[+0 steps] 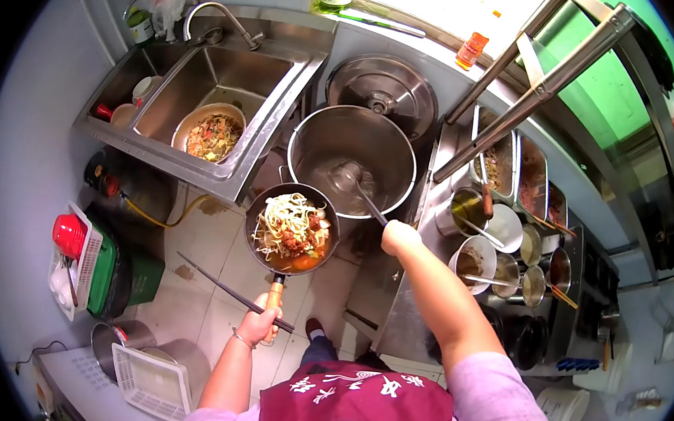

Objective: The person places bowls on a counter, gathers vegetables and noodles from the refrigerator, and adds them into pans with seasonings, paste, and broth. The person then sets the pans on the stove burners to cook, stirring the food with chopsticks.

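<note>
A maroon cloth apron (357,410) with white lettering (391,388) covered a pale lilac, short-sleeved shirt (504,406). A thin, pale bracelet (242,338) circled the left wrist (248,332).

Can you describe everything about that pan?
The pan is round and dark, with a pale, wood-looking handle gripped by the left hand. It holds pale noodles, a reddish-brown topping and orange broth. It is held above the tiled floor, beside the big pot, handle toward the person; whether the rims touch is hard to tell.
</note>
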